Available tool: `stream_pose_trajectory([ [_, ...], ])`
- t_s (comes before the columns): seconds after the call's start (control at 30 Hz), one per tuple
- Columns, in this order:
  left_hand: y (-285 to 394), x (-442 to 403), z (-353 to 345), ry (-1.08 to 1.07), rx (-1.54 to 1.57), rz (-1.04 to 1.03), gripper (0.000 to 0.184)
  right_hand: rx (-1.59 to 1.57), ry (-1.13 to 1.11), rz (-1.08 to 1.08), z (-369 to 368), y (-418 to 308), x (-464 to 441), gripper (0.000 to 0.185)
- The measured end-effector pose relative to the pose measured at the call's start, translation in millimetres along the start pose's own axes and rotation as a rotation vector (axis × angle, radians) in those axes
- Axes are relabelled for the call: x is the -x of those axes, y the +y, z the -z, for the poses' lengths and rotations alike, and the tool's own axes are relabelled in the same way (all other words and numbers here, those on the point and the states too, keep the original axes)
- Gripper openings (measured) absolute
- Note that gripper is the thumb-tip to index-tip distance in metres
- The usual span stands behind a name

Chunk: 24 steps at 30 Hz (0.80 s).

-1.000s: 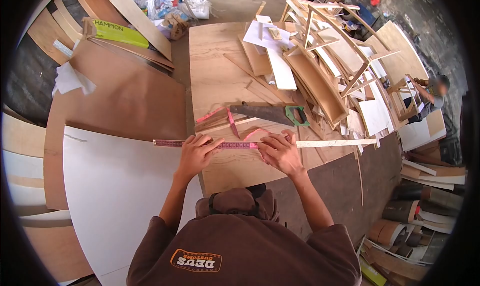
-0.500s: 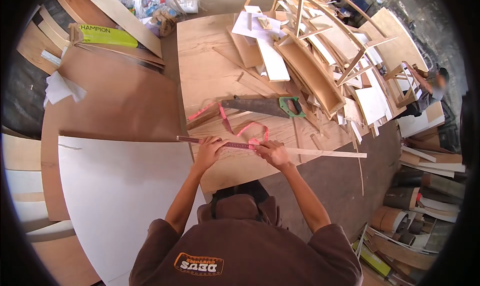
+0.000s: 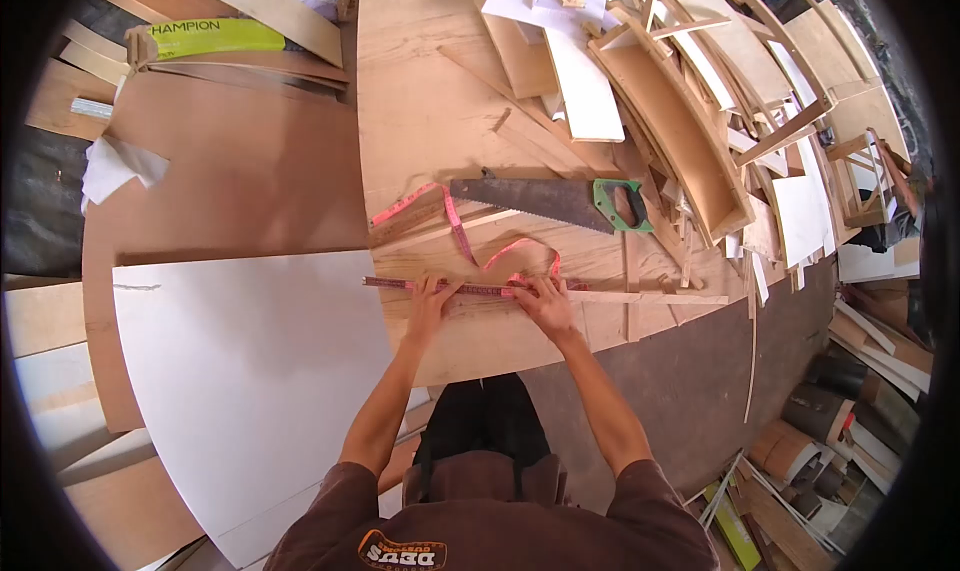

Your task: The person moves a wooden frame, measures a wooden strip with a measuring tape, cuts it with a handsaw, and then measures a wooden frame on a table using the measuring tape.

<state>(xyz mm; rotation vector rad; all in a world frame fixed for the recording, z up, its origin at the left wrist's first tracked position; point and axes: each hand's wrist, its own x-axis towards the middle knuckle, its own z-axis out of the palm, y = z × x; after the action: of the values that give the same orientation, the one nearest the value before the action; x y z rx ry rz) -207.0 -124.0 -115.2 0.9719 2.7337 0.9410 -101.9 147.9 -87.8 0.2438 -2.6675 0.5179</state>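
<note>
A thin wooden strip (image 3: 650, 298) runs left to right along the near part of the plywood tabletop. Along its left half lies a pink tape measure (image 3: 483, 290), whose loose end curls across the board behind it. My left hand (image 3: 430, 309) is closed around strip and tape near their left end. Farther right, my right hand (image 3: 546, 307) pinches the tape against the strip, fingertips together. Beyond the hands rests a handsaw (image 3: 540, 203) with a green handle, its blade pointing left.
A white panel (image 3: 250, 341) and a brown board (image 3: 240, 171) stand to the left. Offcuts and a long wooden trough (image 3: 680, 121) pile up at the back right. A yellow-green CHAMPION package (image 3: 215, 37) lies at the far left. Curved pieces (image 3: 785, 449) are stacked at the lower right.
The strip has gone from a slight tilt to nearly level, with both hands still on it. My view has shifted, so the saw and offcuts appear larger and farther right.
</note>
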Motion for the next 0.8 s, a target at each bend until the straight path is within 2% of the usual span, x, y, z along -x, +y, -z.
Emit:
stream_pose_trajectory([
  [0.17, 8.9, 1.8, 2.1, 0.069, -0.036, -0.043, 0.047, -0.141, -0.063, -0.075, 7.3, 6.6, 8.5, 0.025],
  [0.23, 11.5, 2.6, 8.7, 0.068, -0.033, -0.028, 0.036, -0.194, -0.070, -0.106, 21.1, 8.3, 2.5, 0.025],
  [0.3, 13.3, 0.3, 20.4, 0.092, -0.035, -0.043, 0.030, -0.329, -0.100, -0.261, 44.0, 6.7, -9.0, 0.026],
  [0.37, 22.4, -6.5, 38.8, 0.126, -0.038, -0.059, 0.023, -0.298, -0.032, -0.190, 81.3, -3.0, -34.3, 0.026],
  [0.43, 44.5, -13.8, 74.5, -0.013, 0.378, 0.335, 0.016, -0.267, 0.043, -0.124, 124.7, -17.2, -63.1, 0.026],
  [0.47, 54.5, -12.7, 90.9, -0.009, 0.372, 0.323, 0.016, -0.262, 0.028, -0.147, 148.4, -26.2, -74.3, 0.027],
  [0.53, 68.7, -18.8, 118.3, -0.003, 0.286, 0.152, 0.020, -0.244, 0.033, -0.157, 189.4, -43.2, -93.2, 0.028],
  [0.57, 79.5, -19.2, 126.4, 0.007, 0.281, 0.136, 0.020, -0.242, 0.088, -0.109, 207.2, -55.4, -101.3, 0.027],
  [0.63, 108.6, -15.2, 136.9, 0.084, 0.291, -0.041, 0.028, -0.233, 0.160, -0.040, 218.9, -71.5, -109.5, 0.027],
  [0.7, 165.5, -12.7, 152.1, 0.193, 0.350, -0.090, 0.033, -0.615, 0.142, -0.090, 207.2, -88.1, -106.7, 0.028],
  [0.77, 202.8, -19.7, 151.0, 0.277, 0.422, -0.132, 0.037, -0.705, 0.117, -0.078, 209.9, -111.4, -118.0, 0.028],
  [0.8, 210.3, -25.9, 145.7, 0.247, 0.652, -0.152, 0.038, -0.761, 0.126, -0.022, 211.4, -121.7, -126.9, 0.026],
])
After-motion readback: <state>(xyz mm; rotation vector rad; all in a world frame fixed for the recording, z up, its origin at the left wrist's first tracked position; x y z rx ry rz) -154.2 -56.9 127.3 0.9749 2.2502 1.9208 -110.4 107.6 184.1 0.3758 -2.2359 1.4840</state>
